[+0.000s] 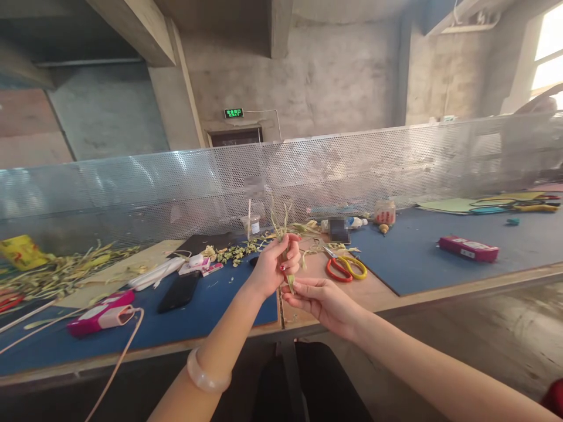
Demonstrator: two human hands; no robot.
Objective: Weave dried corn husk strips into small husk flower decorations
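A small bundle of pale green plant strips (291, 282) is held upright between my two hands, above the near edge of the table. My left hand (275, 264) has its fingers wrapped round the middle of the bundle, and thin loose ends stick up above it. Lower down, my right hand (323, 302) pinches the bottom end of the strips between thumb and fingers. Scissors with red and yellow handles (346, 268) lie on the brown board just beyond my right hand.
Left: a black phone (179, 291), a magenta box (101, 313) with a cable, and a heap of dried strips (65, 271). Behind: a cup with a straw (253, 225), a glass jar (385, 212) and a perforated metal screen (229, 176). Right: another magenta box (468, 248).
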